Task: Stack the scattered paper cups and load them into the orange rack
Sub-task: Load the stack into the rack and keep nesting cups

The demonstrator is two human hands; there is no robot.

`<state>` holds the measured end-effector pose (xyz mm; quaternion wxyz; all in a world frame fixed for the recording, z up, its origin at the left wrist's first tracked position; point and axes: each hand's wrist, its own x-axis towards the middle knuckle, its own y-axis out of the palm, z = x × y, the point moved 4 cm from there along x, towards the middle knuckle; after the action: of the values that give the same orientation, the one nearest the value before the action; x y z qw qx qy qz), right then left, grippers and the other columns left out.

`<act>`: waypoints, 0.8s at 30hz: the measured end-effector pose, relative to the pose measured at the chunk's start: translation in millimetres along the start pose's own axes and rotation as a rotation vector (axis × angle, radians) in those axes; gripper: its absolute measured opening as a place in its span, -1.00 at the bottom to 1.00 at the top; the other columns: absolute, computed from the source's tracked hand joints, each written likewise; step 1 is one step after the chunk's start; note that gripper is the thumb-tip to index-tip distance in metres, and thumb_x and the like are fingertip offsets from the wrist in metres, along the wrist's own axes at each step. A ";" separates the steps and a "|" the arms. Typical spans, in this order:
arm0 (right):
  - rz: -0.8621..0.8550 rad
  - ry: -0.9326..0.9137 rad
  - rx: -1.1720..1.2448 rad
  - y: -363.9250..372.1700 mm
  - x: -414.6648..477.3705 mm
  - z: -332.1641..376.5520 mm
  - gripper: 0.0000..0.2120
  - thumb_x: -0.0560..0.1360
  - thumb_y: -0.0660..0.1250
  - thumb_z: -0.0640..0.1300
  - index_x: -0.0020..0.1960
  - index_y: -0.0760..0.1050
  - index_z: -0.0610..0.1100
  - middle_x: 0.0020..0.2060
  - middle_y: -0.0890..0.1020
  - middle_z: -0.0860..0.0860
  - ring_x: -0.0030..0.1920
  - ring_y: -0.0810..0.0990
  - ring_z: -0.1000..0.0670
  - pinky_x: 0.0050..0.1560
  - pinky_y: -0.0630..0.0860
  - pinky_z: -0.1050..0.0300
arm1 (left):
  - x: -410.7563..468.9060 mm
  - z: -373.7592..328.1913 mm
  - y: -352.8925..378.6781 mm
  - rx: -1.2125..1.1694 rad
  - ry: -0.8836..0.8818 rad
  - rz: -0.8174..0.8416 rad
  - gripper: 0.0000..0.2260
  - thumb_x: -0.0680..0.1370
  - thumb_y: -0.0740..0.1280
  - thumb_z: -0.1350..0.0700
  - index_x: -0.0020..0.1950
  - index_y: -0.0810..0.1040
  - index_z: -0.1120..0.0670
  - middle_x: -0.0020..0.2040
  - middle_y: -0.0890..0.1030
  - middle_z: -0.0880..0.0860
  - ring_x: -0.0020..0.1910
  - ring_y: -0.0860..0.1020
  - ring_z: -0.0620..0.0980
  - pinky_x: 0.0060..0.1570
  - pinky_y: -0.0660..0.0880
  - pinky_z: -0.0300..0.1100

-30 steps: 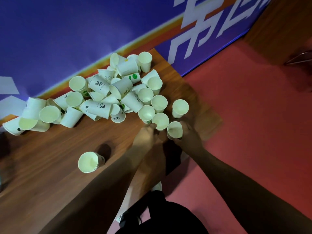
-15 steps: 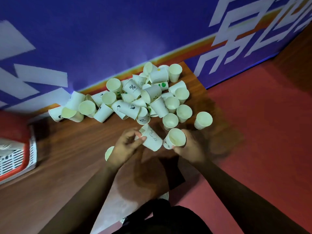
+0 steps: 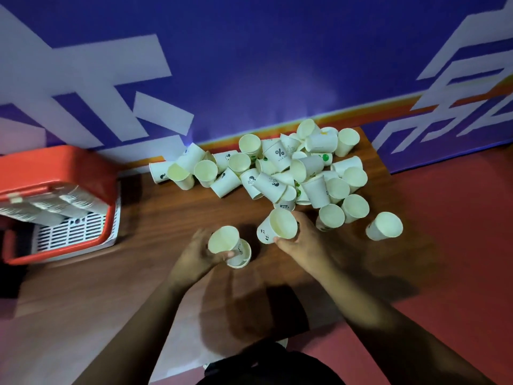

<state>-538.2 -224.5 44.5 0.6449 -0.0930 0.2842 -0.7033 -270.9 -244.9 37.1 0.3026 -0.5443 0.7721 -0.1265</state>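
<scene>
A blue wall with large white lettering and an orange stripe is backing a dark wooden table (image 3: 155, 218), with red floor showing to the right.

The left hand (image 3: 194, 258) is wrapping its fingers around a short nested stack of cups (image 3: 230, 245), mouth tilted up toward the camera, near the table's middle. The right hand (image 3: 301, 240) is pinching a single paper cup (image 3: 277, 226) just to the right of it, fingers closed on the rim and wall.

To join them well, I judge the single cup should be turned bottom-first, lined up with the stack's open mouth, and slid in lightly, since thin paper walls will crumple under a hard squeeze.

Beyond the hands, the pile of loose cups (image 3: 280, 168) is sprawling along the far edge: roughly thirty, too overlapped for an exact count, with one stray cup (image 3: 384, 226) lying apart at the right. One orange rack (image 3: 55, 173) is sitting at the far left, already holding a few lying rows of stacked cups.
</scene>
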 end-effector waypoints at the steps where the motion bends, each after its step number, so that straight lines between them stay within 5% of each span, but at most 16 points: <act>1: 0.004 0.001 0.017 3.1 0.8 2.5 -0.37 0.27 0.50 0.08 0.29 0.40 0.09 0.18 0.55 0.13 0.20 0.53 0.10 0.23 0.51 0.02 | 0.3 3.6 4.4 0.044 0.024 0.008 -0.43 0.32 0.57 -0.20 0.23 0.53 -0.01 0.04 0.47 -0.20 0.06 0.49 -0.10 0.02 0.38 -0.22; 3: 0.005 -0.007 0.026 6.6 0.5 9.3 -0.39 0.26 0.49 0.10 0.27 0.40 0.10 0.18 0.55 0.14 0.21 0.52 0.11 0.25 0.50 -0.02 | 4.0 14.9 16.8 0.100 0.052 0.026 -0.28 0.26 0.52 -0.25 0.32 0.50 0.04 0.04 0.44 -0.15 0.10 0.45 -0.04 0.06 0.38 -0.16; 7: 0.025 -0.043 0.036 12.3 -3.3 22.0 -0.45 0.30 0.52 -0.03 0.23 0.42 0.10 0.14 0.55 0.15 0.16 0.52 0.13 0.21 0.52 0.00 | 7.3 31.1 38.9 0.150 0.098 0.117 -0.25 0.31 0.63 -0.02 0.44 0.43 0.00 0.21 0.41 -0.08 0.20 0.42 -0.05 0.23 0.45 0.00; 12: 0.157 -0.018 0.010 33.7 -6.5 28.7 -0.37 0.21 0.51 0.09 0.24 0.38 0.19 0.13 0.56 0.19 0.15 0.54 0.14 0.18 0.54 -0.03 | 10.5 39.1 30.0 0.110 0.126 0.227 -0.18 0.42 0.57 0.00 0.57 0.21 -0.09 0.40 0.32 -0.17 0.42 0.26 -0.13 0.40 0.25 -0.15; 16: 0.203 -0.042 -0.049 52.3 -10.1 26.4 -0.31 0.21 0.52 0.11 0.29 0.37 0.14 0.18 0.53 0.16 0.21 0.51 0.09 0.18 0.54 -0.06 | 5.0 45.6 -5.5 -0.215 0.008 0.028 -0.45 0.60 0.38 0.15 0.30 0.38 -0.50 0.40 0.47 -0.14 0.39 0.45 -0.13 0.31 0.38 -0.31; 20: 0.244 -0.114 -0.156 71.8 -16.4 26.9 -0.29 0.30 0.56 -0.02 0.38 0.37 -0.01 0.28 0.49 0.06 0.27 0.46 0.06 0.27 0.44 0.13 | -1.8 36.0 -7.7 -0.309 -0.009 0.133 -0.51 0.49 0.46 0.00 0.36 0.44 -0.32 0.30 0.55 -0.26 0.28 0.53 -0.25 0.26 0.47 -0.30; 24: 0.301 -0.123 -0.270 90.8 -17.8 26.2 -0.25 0.32 0.56 -0.03 0.43 0.32 -0.07 0.33 0.45 -0.01 0.32 0.42 -0.02 0.24 0.37 0.17 | 0.4 41.7 5.7 -0.178 0.023 0.194 -0.49 0.52 0.48 0.02 0.44 0.45 -0.17 0.39 0.49 -0.11 0.39 0.45 -0.16 0.35 0.43 -0.21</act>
<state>-444.9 -215.3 23.0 0.7405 -0.1779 0.3468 -0.5474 -250.2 -237.5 1.3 0.2550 -0.4901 0.8328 -0.0339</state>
